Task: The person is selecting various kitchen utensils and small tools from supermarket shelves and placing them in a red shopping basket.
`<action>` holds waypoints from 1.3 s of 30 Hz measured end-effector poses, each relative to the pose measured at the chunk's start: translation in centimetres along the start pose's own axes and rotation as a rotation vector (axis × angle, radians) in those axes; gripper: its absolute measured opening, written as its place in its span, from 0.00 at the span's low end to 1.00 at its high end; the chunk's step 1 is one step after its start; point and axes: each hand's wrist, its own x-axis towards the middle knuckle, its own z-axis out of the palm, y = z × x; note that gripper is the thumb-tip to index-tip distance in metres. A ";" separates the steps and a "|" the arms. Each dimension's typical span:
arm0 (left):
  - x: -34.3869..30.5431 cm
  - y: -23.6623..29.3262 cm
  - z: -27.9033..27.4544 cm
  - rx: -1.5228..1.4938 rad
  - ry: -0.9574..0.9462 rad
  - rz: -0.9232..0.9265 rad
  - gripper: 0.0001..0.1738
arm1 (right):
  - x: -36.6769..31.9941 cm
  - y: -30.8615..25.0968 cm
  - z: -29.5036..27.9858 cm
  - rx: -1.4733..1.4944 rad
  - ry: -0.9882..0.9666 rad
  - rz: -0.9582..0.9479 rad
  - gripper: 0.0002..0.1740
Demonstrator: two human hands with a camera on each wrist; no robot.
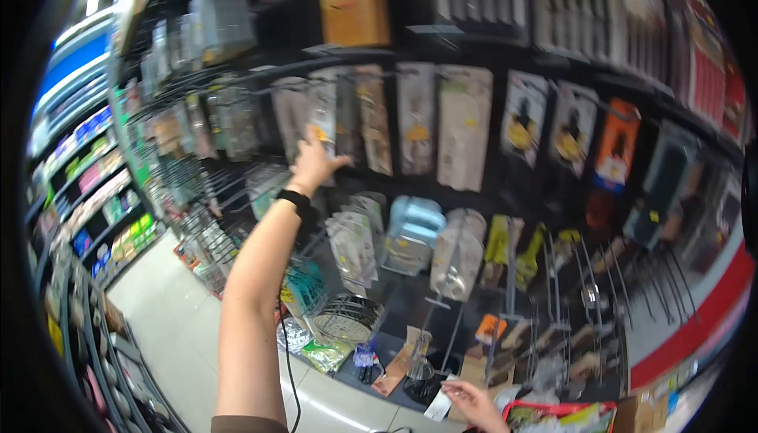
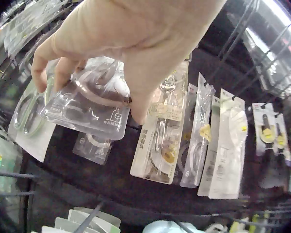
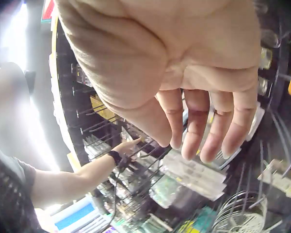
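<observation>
Up at the rack of hanging packages, my left hand (image 1: pixel 316 166) reaches out at the end of a straight arm. Closer, in the left wrist view, the left hand (image 2: pixel 121 43) grips a clear plastic package (image 2: pixel 87 114) between thumb and fingers. Beside it hang a pack with green-handled scissors (image 2: pixel 31 114) on the left and a carded metal tool (image 2: pixel 160 141) on the right. My right hand (image 1: pixel 478 405) is low in front of the rack, holding nothing; its fingers hang loosely bent in the right wrist view (image 3: pixel 203 116).
Below the hanging row are a light blue package (image 1: pixel 414 224), wire baskets (image 1: pixel 347 318) and bare metal hooks (image 1: pixel 553 314) sticking out. A red-rimmed basket (image 1: pixel 608 407) stands at the lower right. Stocked shelves (image 1: pixel 95 172) line the far left beyond a tiled floor (image 1: pixel 170 299).
</observation>
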 end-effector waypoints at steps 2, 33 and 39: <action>1.0 0.1 1.5 -0.053 0.088 0.087 0.66 | -1.6 -0.9 -1.7 -0.015 0.182 0.042 0.12; -29.9 2.4 -8.8 -0.456 -0.327 0.384 0.25 | -21.6 31.9 -11.1 -0.354 0.890 0.890 0.72; -34.7 0.0 -6.4 -0.496 -0.506 0.158 0.27 | -20.3 31.0 -8.7 -0.323 1.090 0.976 0.51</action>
